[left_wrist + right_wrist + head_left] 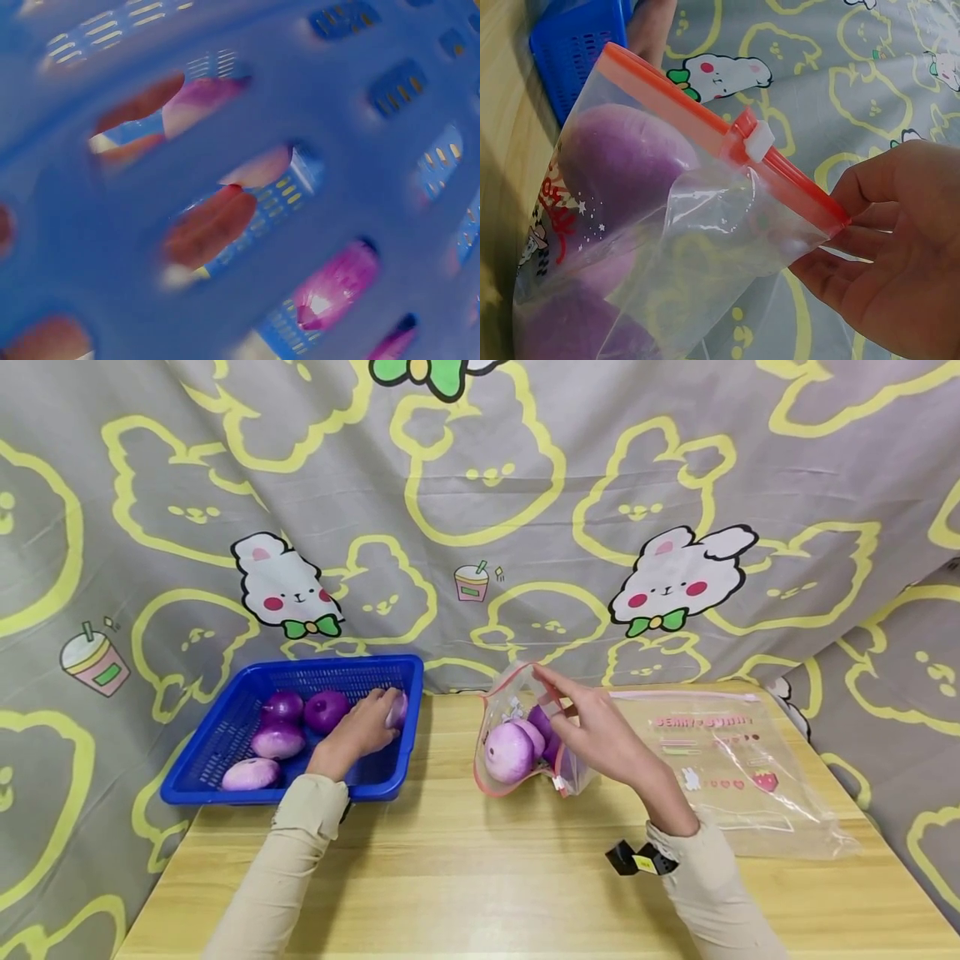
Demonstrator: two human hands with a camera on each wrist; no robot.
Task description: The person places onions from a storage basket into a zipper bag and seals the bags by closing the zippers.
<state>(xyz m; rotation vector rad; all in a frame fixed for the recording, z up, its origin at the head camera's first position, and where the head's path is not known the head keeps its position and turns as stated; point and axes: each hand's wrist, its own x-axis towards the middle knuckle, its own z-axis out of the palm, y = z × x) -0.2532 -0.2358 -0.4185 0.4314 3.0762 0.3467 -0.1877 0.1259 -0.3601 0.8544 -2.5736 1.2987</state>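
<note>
My left hand [363, 727] reaches into the blue basket [408, 760] and grips a pale purple onion [397, 710] near its right wall. Through the basket's slots in the left wrist view, fingers [214, 229] show against that onion [199, 103]. Several other red onions [279, 739] lie to the left of the hand. My right hand [603, 735] pinches the red-edged rim of a clear zip bag [705, 225], which stands with its mouth spread. Inside the bag sit several onions [510, 752]. A white slider [760, 141] is on the bag's red zip strip.
Another clear zip bag [727, 777], printed with a strawberry and letters, lies flat on the wooden table [480, 877] at the right. A patterned grey cloth [525, 568] hangs behind the table. A black wrist device [641, 858] sits at the right cuff.
</note>
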